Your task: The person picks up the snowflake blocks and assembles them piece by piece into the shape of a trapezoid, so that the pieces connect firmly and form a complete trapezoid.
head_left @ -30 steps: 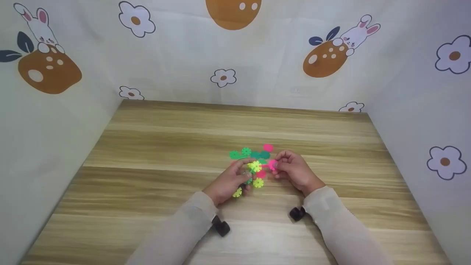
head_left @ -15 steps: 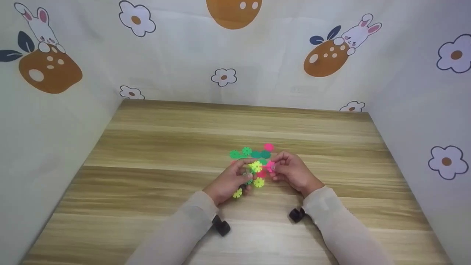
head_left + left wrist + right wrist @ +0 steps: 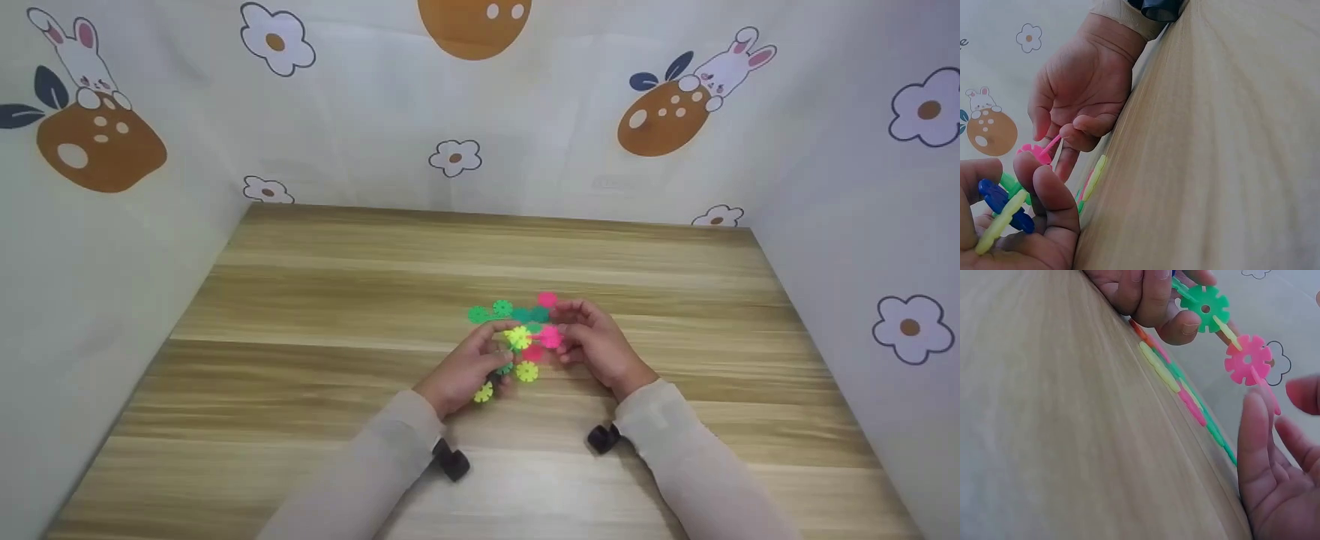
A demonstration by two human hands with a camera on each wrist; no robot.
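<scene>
Left hand (image 3: 469,367): a joined chain of notched plastic discs in blue, green, yellow and pink (image 3: 519,338) is gripped near one end above the wood-grain desk (image 3: 330,300), apparently for steadiness.
Right hand (image 3: 606,349): fingers are parted beside the chain's pink end; contact cannot be told.
Desk: flat green, pink and yellow plastic discs (image 3: 502,308) are laid nearby, seemingly for easy reach.

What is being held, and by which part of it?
The left grip holds a chain of toy discs near its middle, around the green discs; the right grip holds nothing.
</scene>
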